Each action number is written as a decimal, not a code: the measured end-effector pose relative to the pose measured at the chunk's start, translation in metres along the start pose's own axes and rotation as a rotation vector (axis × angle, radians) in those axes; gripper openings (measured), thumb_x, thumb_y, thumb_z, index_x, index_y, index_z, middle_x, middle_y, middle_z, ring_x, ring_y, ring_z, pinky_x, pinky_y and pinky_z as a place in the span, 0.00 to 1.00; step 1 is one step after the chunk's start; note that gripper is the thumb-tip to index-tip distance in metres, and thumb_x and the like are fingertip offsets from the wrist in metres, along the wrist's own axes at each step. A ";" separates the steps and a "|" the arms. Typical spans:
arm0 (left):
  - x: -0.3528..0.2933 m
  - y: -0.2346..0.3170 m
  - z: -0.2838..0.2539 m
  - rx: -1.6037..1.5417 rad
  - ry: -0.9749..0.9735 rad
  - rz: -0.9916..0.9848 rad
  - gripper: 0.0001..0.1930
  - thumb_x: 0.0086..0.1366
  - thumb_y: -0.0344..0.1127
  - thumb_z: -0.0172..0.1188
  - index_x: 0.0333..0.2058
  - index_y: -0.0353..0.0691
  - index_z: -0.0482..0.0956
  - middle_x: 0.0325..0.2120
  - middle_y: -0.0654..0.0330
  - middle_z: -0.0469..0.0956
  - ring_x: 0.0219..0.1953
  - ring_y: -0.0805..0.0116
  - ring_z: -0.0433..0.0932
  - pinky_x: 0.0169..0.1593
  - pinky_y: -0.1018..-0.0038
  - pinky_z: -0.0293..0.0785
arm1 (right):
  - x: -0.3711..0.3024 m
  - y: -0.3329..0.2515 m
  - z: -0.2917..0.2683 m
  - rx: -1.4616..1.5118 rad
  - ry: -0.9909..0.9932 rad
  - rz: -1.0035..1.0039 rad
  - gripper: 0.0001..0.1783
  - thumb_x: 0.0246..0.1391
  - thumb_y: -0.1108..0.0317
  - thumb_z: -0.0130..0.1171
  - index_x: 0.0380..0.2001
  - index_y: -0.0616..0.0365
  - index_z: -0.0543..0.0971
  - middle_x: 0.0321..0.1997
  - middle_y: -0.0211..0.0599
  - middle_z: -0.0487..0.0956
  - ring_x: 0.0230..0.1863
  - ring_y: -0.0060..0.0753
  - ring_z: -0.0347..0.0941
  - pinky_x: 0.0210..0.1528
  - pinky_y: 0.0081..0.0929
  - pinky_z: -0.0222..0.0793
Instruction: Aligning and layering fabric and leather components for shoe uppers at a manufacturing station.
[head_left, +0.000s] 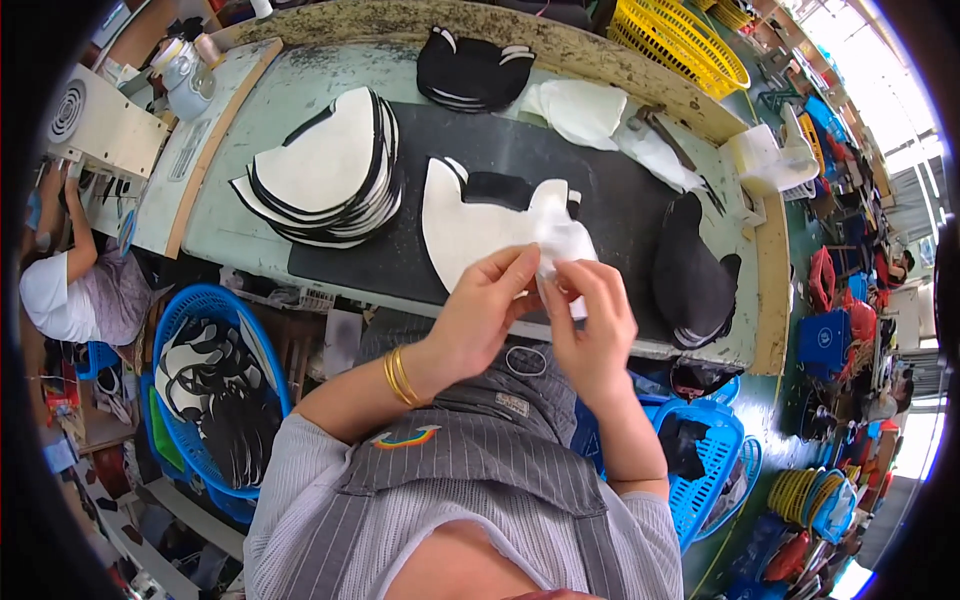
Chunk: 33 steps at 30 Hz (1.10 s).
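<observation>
Pinching a thin white sheet (566, 235), crinkled and slightly see-through, between thumb and fingertips of the left hand (485, 308) and of the right hand (597, 320); both closed on it, close together. Held over the right-hand side of a white eared panel (458, 235), with the panel lying on a dark mat (620, 180) at the near side of the workbench (222, 218). Cannot tell whether joined to the panel or merely laid across it (too much hidden behind the fingers). Judging by the paired pinches, probably at the step of separating or loosening the sheet by its edge. For the next move, likely calling for a firm hold with one hand and a light, even pull with the other, so as not to tear or crease such thin stuff, nor drag the panel askew. To the left, a stack of white panels (320, 165) with black edges; to the right, a pile of black panels (695, 270); beyond, some loose white sheets (578, 112), well apart from both hands.
</observation>
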<state>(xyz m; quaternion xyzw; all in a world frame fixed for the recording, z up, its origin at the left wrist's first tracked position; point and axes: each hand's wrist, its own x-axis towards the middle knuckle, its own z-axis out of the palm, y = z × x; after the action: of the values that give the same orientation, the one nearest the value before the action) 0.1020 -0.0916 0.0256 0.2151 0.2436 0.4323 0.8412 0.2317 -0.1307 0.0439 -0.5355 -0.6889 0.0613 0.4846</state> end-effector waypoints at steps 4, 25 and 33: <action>-0.008 0.001 0.005 0.089 -0.001 0.069 0.11 0.67 0.30 0.53 0.45 0.33 0.74 0.40 0.57 0.77 0.42 0.72 0.77 0.50 0.76 0.73 | -0.002 0.011 0.008 -0.087 0.083 -0.046 0.12 0.45 0.83 0.61 0.36 0.63 0.79 0.35 0.40 0.75 0.30 0.30 0.74 0.33 0.22 0.71; -0.008 0.022 0.002 0.604 -0.018 0.243 0.07 0.62 0.25 0.56 0.37 0.29 0.78 0.31 0.59 0.80 0.33 0.74 0.80 0.37 0.80 0.78 | 0.020 0.006 0.001 -0.232 -0.006 -0.358 0.14 0.34 0.82 0.64 0.31 0.66 0.78 0.31 0.39 0.77 0.29 0.36 0.73 0.30 0.26 0.71; 0.005 0.021 0.004 0.249 -0.009 0.050 0.09 0.61 0.25 0.57 0.39 0.28 0.74 0.31 0.58 0.78 0.35 0.70 0.81 0.37 0.79 0.79 | 0.010 0.018 -0.006 0.345 0.170 0.382 0.07 0.46 0.85 0.59 0.31 0.67 0.78 0.34 0.34 0.77 0.32 0.17 0.71 0.33 0.13 0.67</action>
<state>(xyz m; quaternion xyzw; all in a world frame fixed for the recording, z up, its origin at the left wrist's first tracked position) 0.0938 -0.0770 0.0402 0.3257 0.2863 0.4184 0.7980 0.2487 -0.1172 0.0421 -0.5687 -0.5114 0.2229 0.6045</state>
